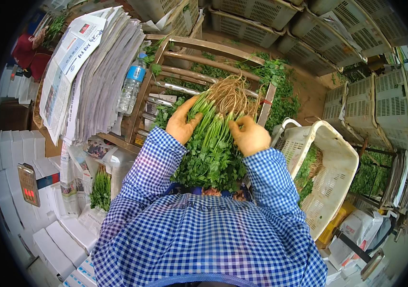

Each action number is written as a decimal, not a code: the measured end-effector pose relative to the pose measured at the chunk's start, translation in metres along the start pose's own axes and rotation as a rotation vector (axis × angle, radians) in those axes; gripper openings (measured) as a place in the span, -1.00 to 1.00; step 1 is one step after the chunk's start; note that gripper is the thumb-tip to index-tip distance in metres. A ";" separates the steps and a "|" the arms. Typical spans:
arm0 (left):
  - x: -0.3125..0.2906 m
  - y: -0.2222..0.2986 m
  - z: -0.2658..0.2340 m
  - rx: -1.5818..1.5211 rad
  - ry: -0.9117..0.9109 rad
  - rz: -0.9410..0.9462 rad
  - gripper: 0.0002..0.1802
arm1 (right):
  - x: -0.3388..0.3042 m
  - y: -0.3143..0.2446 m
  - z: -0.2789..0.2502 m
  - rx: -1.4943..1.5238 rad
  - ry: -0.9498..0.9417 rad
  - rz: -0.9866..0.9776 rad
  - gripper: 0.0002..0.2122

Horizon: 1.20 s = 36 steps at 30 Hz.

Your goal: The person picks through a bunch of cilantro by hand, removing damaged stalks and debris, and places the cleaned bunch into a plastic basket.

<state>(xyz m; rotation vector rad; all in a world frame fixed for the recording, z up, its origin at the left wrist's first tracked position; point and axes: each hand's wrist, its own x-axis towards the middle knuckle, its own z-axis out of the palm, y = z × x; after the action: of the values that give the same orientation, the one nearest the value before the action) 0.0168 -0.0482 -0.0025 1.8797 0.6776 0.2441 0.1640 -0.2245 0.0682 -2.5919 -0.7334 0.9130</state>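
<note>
Green herb bunch (212, 143) gripped w/ left hand (183, 123) & right hand (249, 135), both clenched. Loose stems prob. slip, roots maybe snag wooden rack (199, 60).

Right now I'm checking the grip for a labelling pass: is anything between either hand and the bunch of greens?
Nothing visible. The left hand and the right hand both rest directly on the bunch of greens, one on each side of the stems just below the pale roots. Both wear orange gloves.

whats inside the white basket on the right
The white basket lies tipped beside the right hand, with green herbs with pale roots in it. Its wall hides anything deeper.
</note>
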 end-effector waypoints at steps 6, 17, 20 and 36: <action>0.005 0.011 -0.003 -0.227 -0.033 -0.199 -0.50 | 0.019 -0.006 0.013 -0.283 0.298 -0.819 -0.64; -0.003 0.029 -0.012 0.056 -0.081 -0.019 -0.02 | 0.026 -0.006 0.016 -0.231 0.235 -0.467 -0.57; 0.003 -0.004 -0.015 -0.181 -0.047 -0.080 -0.21 | 0.024 -0.030 0.014 -0.364 0.247 -0.413 -0.53; 0.007 0.013 -0.022 -0.258 -0.153 -0.088 -0.05 | 0.017 -0.014 0.016 -0.234 0.225 -0.424 -0.48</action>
<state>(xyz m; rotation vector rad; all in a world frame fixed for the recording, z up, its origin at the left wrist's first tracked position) 0.0162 -0.0304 0.0174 1.6005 0.5926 0.1230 0.1597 -0.2021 0.0532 -2.5179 -1.3190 0.4226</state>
